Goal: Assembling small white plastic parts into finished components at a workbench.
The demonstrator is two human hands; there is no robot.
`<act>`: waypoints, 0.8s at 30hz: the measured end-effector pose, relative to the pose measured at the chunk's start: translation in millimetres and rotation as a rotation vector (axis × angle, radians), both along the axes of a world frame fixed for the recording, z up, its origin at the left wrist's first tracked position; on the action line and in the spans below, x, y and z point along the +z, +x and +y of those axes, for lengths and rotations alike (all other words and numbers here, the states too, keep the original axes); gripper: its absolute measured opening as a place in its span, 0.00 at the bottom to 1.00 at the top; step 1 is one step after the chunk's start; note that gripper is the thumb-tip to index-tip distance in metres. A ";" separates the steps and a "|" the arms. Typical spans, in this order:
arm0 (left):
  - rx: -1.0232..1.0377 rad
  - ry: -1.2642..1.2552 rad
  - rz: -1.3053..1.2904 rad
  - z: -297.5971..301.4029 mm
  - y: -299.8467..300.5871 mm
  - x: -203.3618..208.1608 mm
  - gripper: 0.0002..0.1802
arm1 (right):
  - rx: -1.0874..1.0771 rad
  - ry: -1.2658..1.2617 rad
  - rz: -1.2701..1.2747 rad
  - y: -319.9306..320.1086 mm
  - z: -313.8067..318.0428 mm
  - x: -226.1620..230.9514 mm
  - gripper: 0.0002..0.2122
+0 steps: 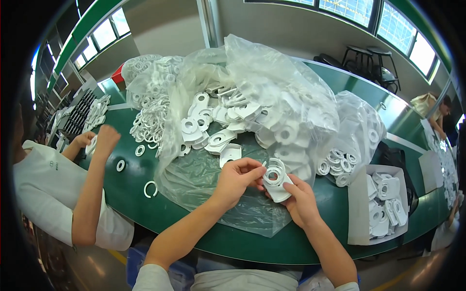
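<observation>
Head view: right hand (302,201) partly behind plate (280,194)

A: Specify the white plate (280,193).
B: One piece, smooth, rounded corners. Position: between 4 and 5 o'clock from the centre of view. Pose: held tilted, broad face upward, plain end toward 5 o'clock.
A: Specify the white ring (279,180).
B: Round central opening; located at the plate's 11 o'clock end. A curved rim (278,161) stands at its 12 o'clock side. Whether fully seated: cannot be determined.
</observation>
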State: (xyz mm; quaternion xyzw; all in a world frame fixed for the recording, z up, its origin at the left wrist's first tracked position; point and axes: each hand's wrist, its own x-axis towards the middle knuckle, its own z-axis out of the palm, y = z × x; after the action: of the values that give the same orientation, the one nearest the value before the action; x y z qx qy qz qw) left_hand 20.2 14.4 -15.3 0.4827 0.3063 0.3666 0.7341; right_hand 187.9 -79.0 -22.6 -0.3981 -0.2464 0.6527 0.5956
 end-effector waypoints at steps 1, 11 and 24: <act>-0.001 -0.004 -0.002 -1.0 0.7 -0.6 0.07 | -0.001 -0.004 -0.002 -0.1 0.0 0.2 0.17; -0.018 0.074 0.099 -6.1 4.5 -1.7 0.08 | -0.076 0.055 -0.140 -0.7 -2.1 0.0 0.21; 0.093 0.377 0.214 -19.2 5.8 10.0 0.11 | -0.115 0.138 -0.268 -0.3 -0.3 1.3 0.15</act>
State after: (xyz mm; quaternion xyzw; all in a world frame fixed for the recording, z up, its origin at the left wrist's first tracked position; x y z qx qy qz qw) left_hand 26.0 -4.9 -5.3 0.6328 0.3307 0.3974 0.5765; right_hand 187.6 -79.3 -21.2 -0.4532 -0.3446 0.5400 0.6198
